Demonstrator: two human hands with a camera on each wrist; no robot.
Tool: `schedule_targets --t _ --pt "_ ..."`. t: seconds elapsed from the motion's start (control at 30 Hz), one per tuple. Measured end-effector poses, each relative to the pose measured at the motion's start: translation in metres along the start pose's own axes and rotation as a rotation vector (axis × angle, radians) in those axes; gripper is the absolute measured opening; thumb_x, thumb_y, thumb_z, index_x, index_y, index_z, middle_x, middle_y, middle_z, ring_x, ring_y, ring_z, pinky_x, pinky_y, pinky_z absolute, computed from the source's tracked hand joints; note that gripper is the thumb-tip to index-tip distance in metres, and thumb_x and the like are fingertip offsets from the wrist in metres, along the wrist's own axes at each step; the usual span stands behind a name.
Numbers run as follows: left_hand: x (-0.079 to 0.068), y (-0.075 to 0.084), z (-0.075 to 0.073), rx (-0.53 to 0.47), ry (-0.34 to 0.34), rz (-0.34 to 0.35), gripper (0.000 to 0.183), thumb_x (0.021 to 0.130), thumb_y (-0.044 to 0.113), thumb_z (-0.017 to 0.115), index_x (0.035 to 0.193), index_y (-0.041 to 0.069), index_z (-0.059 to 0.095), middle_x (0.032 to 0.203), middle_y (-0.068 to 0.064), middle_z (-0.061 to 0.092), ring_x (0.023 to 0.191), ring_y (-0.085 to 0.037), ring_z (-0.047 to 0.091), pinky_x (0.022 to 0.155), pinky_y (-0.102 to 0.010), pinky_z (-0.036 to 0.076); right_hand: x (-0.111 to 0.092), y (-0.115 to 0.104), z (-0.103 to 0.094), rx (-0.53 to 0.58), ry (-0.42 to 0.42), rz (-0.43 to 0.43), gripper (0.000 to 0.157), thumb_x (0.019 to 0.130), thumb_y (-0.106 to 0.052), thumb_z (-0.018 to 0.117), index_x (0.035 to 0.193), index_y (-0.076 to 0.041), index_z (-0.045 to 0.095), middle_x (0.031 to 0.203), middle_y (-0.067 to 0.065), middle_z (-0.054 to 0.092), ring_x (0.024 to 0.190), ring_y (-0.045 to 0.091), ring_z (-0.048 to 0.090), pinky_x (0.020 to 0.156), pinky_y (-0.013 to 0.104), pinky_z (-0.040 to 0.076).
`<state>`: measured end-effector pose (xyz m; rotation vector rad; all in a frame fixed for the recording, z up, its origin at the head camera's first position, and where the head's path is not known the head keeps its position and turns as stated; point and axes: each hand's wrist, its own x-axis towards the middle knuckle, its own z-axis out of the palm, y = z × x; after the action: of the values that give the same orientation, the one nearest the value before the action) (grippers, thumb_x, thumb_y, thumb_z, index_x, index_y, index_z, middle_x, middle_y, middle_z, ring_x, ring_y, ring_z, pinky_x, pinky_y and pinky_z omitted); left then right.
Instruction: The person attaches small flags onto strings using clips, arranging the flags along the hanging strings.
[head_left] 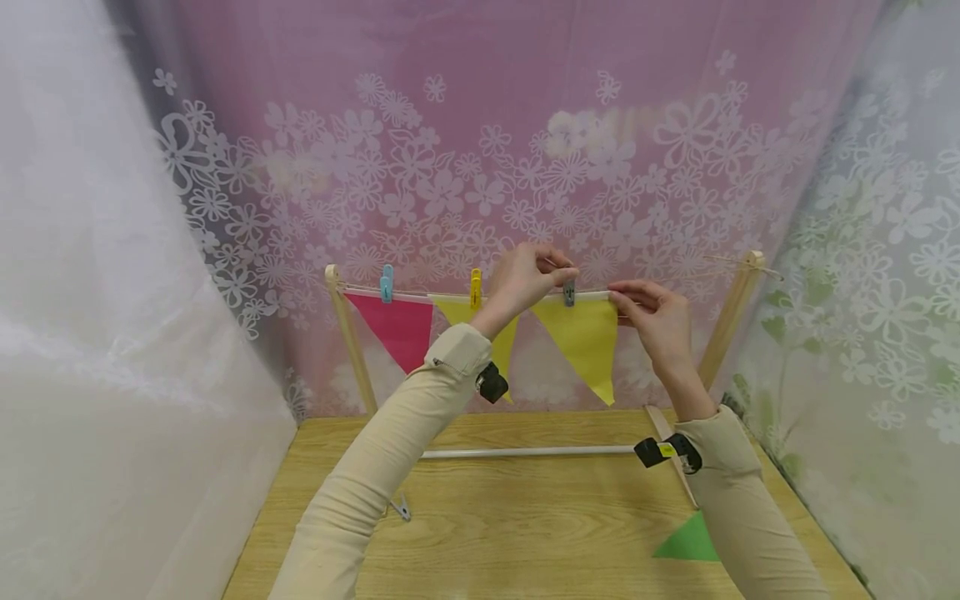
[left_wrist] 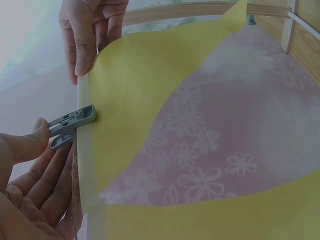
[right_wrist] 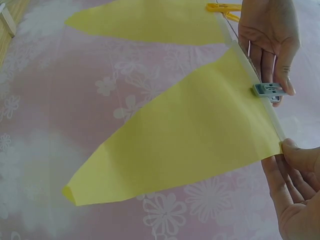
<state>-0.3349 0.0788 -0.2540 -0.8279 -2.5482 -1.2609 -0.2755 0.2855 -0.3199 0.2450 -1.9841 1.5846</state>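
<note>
Pink curtain (head_left: pixel 480 75) behind, left fingers (left_wrist: pixel 27 146) tight on gray clip (left_wrist: pixel 85 115), right fingers (right_wrist: pixel 301 156) tight on yellow pennant (right_wrist: pixel 190 130).

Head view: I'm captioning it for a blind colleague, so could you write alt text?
A person's left hand pinches a gray clothespin on the top edge of a yellow pennant, whose upper corner the right hand pinches. Farther left hang a pinkish-red pennant and a second yellow pennant. A green piece lies on the wooden table.
</note>
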Motion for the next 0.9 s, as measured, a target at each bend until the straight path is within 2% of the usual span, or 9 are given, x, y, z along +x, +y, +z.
schedule_targets --t 0.17,0.53,0.9 --pt "-0.0002 0.0003 0.0001 0.014 -0.014 -0.006 0.020 0.094 0.038 0.074 0.103 0.021 0.080 0.097 0.004 0.077 0.085 -0.010 0.068 0.067 -0.024 0.051 -0.0002 0.0012 -0.0007 -0.005 -0.001 0.000 0.032 0.095 -0.010 0.071 0.118 0.012 0.068 0.093 -0.014 0.073 0.078 0.002 0.072 0.070 0.021 0.059" --pt "-0.0008 -0.0006 0.0019 -0.015 0.001 0.016 0.019 0.094 0.035 0.074 0.101 0.019 0.081 0.094 0.003 0.077 0.082 -0.010 0.068 0.066 -0.023 0.050 -0.0022 -0.0006 -0.0002 -0.009 -0.010 -0.005 0.031 0.096 -0.010 0.070 0.118 0.012 0.068 0.094 -0.015 0.073 0.079 0.002 0.072 0.070 0.020 0.059" --pt "-0.0006 -0.0011 0.0035 -0.014 -0.010 -0.002 0.019 0.093 0.036 0.074 0.101 0.019 0.080 0.094 0.004 0.077 0.085 -0.010 0.069 0.069 -0.024 0.052 -0.0016 -0.0002 0.0000 -0.004 -0.007 -0.007 0.031 0.096 -0.009 0.071 0.118 0.013 0.068 0.093 -0.015 0.073 0.078 0.002 0.072 0.070 0.020 0.059"
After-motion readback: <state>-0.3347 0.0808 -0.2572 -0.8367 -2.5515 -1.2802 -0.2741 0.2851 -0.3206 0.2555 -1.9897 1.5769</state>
